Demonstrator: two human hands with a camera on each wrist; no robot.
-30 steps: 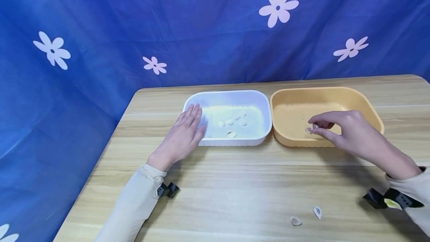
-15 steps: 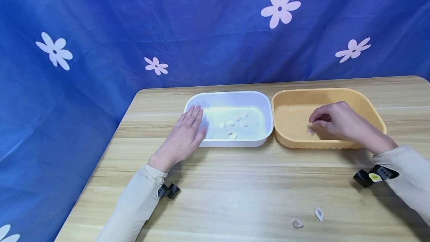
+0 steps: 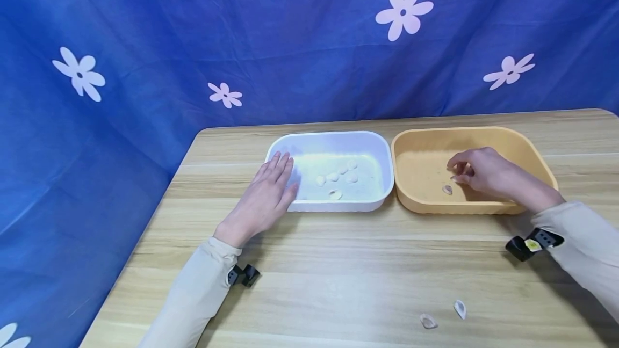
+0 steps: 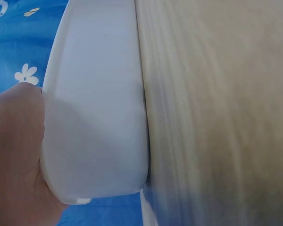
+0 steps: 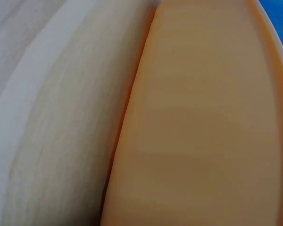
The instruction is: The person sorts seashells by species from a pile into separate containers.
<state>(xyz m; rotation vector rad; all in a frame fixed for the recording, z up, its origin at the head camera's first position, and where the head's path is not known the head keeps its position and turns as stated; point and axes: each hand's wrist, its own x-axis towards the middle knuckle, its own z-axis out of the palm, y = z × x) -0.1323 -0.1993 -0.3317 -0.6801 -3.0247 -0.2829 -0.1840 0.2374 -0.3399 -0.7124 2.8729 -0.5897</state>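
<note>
My left hand (image 3: 265, 193) rests on the left end of the white tray (image 3: 333, 206), fingers straight, thumb over the front rim; in the left wrist view that hand (image 4: 14, 150) lies along the tray's rim. Several pale seashells (image 3: 332, 176) lie inside the white tray. My right hand (image 3: 488, 172) is low inside the orange tray (image 3: 464, 208), fingers bent, thumb and forefinger a little apart. A small pale edge shows at the thumb tip; whether it is a held shell is unclear. A brownish seashell (image 3: 447, 189) lies on the tray floor just in front of the thumb.
Two more seashells, a greyish one (image 3: 427, 321) and a whiter one (image 3: 460, 309), lie on the wooden table (image 3: 319, 273) near its front. The two trays stand side by side at the back. Behind the table hangs a blue flowered curtain (image 3: 309, 42).
My right hand has moved down and deeper into the orange tray, and its thumb and forefinger have parted slightly. The shell on the tray floor shows more fully. My left hand stays in place.
</note>
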